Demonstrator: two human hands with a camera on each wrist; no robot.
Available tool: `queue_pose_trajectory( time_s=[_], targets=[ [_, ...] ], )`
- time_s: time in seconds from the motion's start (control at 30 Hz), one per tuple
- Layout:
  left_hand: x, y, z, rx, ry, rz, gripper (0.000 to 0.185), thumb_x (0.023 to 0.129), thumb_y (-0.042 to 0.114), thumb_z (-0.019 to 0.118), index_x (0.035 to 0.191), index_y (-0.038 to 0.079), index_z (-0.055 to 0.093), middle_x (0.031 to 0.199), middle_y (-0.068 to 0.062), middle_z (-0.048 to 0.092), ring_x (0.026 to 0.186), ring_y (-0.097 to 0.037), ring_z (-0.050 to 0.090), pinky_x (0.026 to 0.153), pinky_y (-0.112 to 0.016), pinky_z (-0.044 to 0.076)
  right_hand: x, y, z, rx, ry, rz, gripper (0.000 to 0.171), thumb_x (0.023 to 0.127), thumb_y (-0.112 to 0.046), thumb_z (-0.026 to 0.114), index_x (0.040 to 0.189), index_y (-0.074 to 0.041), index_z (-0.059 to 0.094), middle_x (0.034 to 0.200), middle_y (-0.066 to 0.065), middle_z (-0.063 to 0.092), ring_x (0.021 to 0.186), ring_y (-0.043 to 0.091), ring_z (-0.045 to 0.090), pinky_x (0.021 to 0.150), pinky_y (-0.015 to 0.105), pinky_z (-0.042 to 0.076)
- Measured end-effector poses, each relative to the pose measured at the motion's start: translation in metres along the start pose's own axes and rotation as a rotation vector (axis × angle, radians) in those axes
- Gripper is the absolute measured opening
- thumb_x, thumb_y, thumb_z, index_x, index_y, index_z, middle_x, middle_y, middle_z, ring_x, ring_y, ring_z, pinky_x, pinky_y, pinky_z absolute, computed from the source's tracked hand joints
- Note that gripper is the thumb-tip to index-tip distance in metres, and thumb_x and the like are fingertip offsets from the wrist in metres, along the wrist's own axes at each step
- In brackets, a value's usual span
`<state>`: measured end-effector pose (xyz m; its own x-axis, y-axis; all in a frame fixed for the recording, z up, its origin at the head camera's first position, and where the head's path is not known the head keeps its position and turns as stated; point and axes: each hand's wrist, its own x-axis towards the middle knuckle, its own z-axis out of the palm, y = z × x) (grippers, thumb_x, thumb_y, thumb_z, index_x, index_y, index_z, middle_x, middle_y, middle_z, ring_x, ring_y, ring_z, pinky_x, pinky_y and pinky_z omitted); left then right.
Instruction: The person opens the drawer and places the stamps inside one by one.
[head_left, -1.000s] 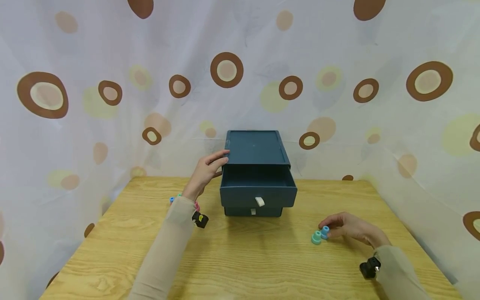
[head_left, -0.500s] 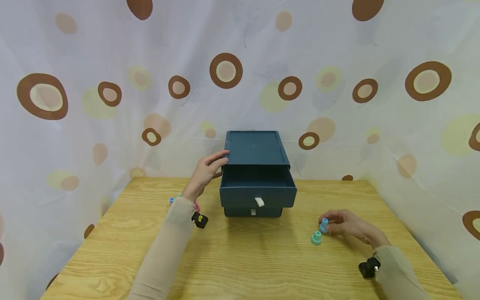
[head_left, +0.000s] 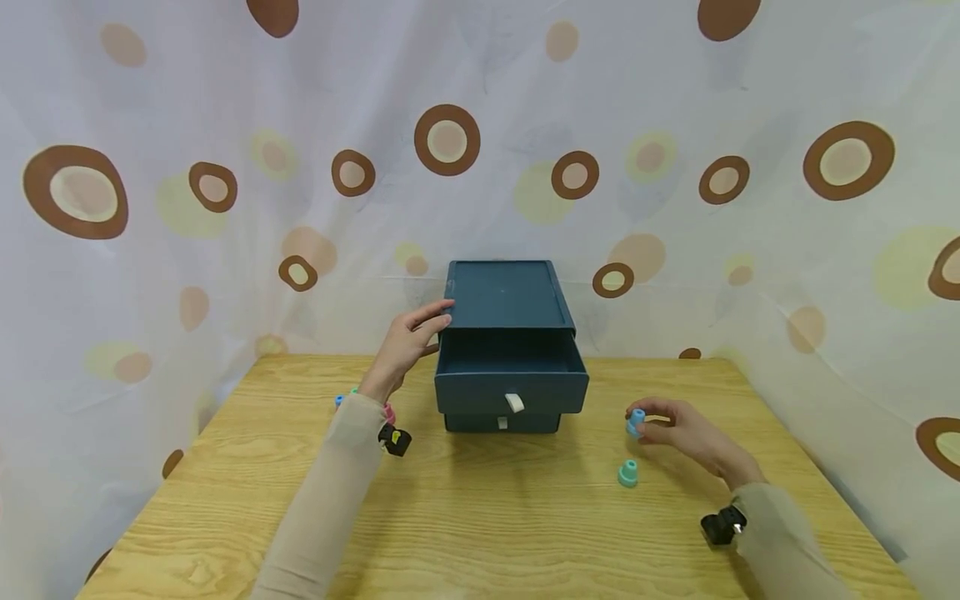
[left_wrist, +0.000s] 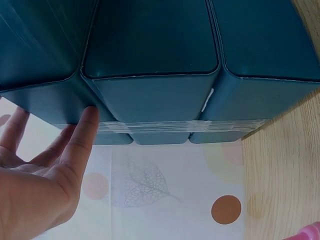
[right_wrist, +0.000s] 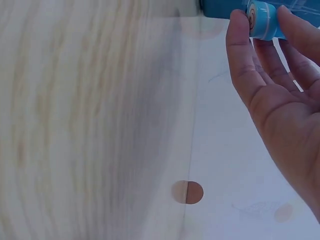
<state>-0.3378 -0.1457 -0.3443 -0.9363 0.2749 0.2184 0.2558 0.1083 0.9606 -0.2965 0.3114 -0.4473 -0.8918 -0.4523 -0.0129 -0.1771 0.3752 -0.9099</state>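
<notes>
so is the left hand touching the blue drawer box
Touching. In the left wrist view the left hand has a straight fingertip pressed against the drawer box; the head view agrees, fingers on its top left edge.

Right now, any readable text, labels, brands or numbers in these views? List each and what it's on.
None readable.
Drawer box: no print shows; the pale tabs on its two drawer fronts are blank.
Blue piece pinched in the right hand: no marking.
Green piece on the table: no marking.
Curtain: circles only, no letters.
Black wrist devices: too small to tell.
</notes>
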Motion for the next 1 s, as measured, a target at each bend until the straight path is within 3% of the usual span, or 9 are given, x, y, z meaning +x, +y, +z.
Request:
queue_pose_trajectory(
  time_s=[0.07, 0.3, 0.43, 0.63, 1.0],
  targets=[
    [0.005, -0.009, -0.001, -0.002, 0.011, 0.005, 0.043, 0.101, 0.035, 0.055, 0.143, 0.022, 0.053, 0.155, -0.001, 0.040, 0.140, -0.027, 0.040, 0.109, -0.053, 0.040, 0.002, -0.002, 0.002, 0.001, 0.028, -0.013, 0.049, 0.099, -0.020, 0.059, 0.137, 0.009, 0.045, 0.135, 0.032, 0.047, 0.113, 0.030, 0.063, 0.092, 0.039, 0.055],
    [0.007, -0.008, 0.000, -0.001, -0.001, 0.003, 0.044, 0.101, 0.037, 0.055, 0.142, 0.022, 0.053, 0.154, -0.002, 0.040, 0.140, -0.027, 0.040, 0.109, -0.053, 0.041, 0.006, -0.011, 0.007, 0.051, 0.153, -0.028, 0.051, 0.100, -0.024, 0.058, 0.140, 0.003, 0.045, 0.136, 0.022, 0.050, 0.108, 0.013, 0.066, 0.095, 0.042, 0.053],
    [0.006, -0.007, 0.001, 0.001, 0.000, 0.001, 0.043, 0.101, 0.037, 0.055, 0.142, 0.024, 0.053, 0.154, -0.001, 0.041, 0.140, -0.026, 0.041, 0.108, -0.052, 0.042, 0.010, -0.017, 0.010, 0.075, 0.208, -0.061, 0.050, 0.101, -0.028, 0.057, 0.141, 0.000, 0.046, 0.131, 0.010, 0.053, 0.110, 0.014, 0.065, 0.094, 0.035, 0.055],
    [0.004, -0.007, 0.001, 0.009, 0.011, -0.005, 0.042, 0.101, 0.037, 0.055, 0.141, 0.025, 0.054, 0.153, 0.000, 0.042, 0.139, -0.025, 0.042, 0.107, -0.051, 0.043, 0.012, -0.025, 0.014, 0.104, 0.255, -0.129, 0.042, 0.101, -0.024, 0.056, 0.137, -0.004, 0.051, 0.119, -0.009, 0.060, 0.104, 0.005, 0.065, 0.090, 0.024, 0.054],
    [0.004, -0.007, -0.001, 0.007, 0.001, -0.013, 0.044, 0.101, 0.037, 0.054, 0.143, 0.025, 0.052, 0.155, 0.000, 0.039, 0.141, -0.026, 0.040, 0.109, -0.051, 0.041, 0.016, -0.049, 0.023, 0.232, 0.346, -0.294, 0.036, 0.099, -0.010, 0.057, 0.135, -0.006, 0.057, 0.107, -0.008, 0.066, 0.095, 0.005, 0.066, 0.084, 0.021, 0.055]
  ],
)
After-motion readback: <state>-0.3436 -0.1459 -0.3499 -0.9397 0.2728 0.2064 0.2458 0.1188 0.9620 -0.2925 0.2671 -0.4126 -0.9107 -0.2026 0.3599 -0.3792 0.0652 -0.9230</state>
